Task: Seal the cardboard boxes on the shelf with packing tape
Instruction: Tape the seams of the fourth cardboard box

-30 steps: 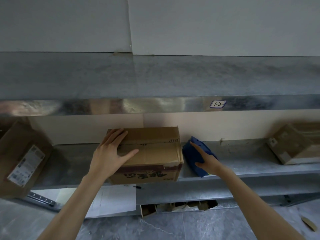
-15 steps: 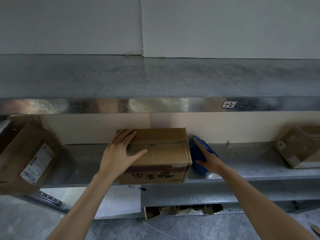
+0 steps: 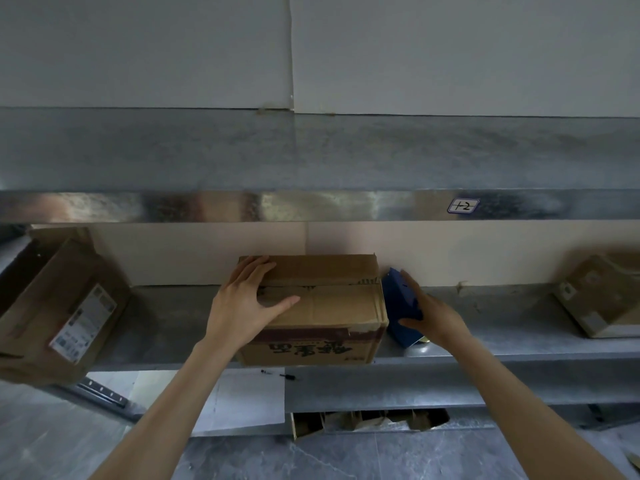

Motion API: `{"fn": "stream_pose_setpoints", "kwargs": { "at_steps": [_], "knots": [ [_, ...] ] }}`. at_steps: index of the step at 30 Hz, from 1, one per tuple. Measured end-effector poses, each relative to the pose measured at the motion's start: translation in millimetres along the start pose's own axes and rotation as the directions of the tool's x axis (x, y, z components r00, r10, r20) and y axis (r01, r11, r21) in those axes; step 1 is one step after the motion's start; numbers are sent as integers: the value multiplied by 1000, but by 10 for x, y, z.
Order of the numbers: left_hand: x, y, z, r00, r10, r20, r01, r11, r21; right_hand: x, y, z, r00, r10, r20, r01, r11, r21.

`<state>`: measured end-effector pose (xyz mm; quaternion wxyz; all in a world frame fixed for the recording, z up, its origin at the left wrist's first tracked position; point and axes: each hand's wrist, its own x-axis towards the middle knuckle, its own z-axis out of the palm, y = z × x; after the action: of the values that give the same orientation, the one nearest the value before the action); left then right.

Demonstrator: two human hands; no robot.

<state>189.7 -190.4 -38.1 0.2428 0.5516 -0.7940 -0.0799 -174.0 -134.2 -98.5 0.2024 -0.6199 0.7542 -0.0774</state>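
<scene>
Far left on my feed, the left box sits tilted at the end of the metal shelf, with a white printed sticker on the side facing me.

Next comes my left hand. It lies flat on the left part of the middle box, fingers straight and spread across the far flap and thumb stretched along the near one, pressing but not gripping.

That box stands at the shelf's front edge, about centre. It is worn brown cardboard. Its two top flaps are folded down and meet in a seam running left to right, with a thin dark gap showing. Old tape scraps cling to the right front corner. The front face has a dark red band and red characters that read upside down from here.

Touching its right side is the blue dispenser. My right hand grasps it, fingers over the top and thumb curled under the near end.

Far right, well apart, the right box lies skewed on the same shelf.

Above, the upper shelf carries a small label. Below, a white sheet lies with a pen at its top edge.
</scene>
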Motion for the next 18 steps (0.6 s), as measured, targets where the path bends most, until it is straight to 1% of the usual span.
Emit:
{"fn": "stream_pose_setpoints", "kwargs": {
  "at_steps": [2,4,6,9,10,13,15,18],
  "knots": [
    [4,2,-7,1000,-8,8,8,1000,-12,-9,-146,-136,992,-9,-125,18,997,70],
    [22,6,-25,998,-28,49,30,999,-38,-32,-406,-270,966,-13,-257,73,972,225],
    [48,1,-54,995,-38,95,45,996,-78,-83,-749,-364,949,-32,-314,158,909,386],
    [78,-29,-97,991,-21,130,35,994,-104,-160,-1186,-365,956,-79,-282,225,814,536],
    [79,-46,-102,990,-15,138,29,995,-99,-170,-1271,-328,962,-92,-257,225,802,553],
    [59,-113,-76,991,20,129,-5,993,-115,-171,-1357,-220,976,-100,-195,187,840,508],
    [42,-168,-40,993,29,114,-6,981,-193,-175,-1342,-195,979,-86,-185,176,814,554],
    [58,-221,4,990,8,144,37,952,-304,-170,-1312,-180,980,-66,-188,170,765,621]
  ]
}}
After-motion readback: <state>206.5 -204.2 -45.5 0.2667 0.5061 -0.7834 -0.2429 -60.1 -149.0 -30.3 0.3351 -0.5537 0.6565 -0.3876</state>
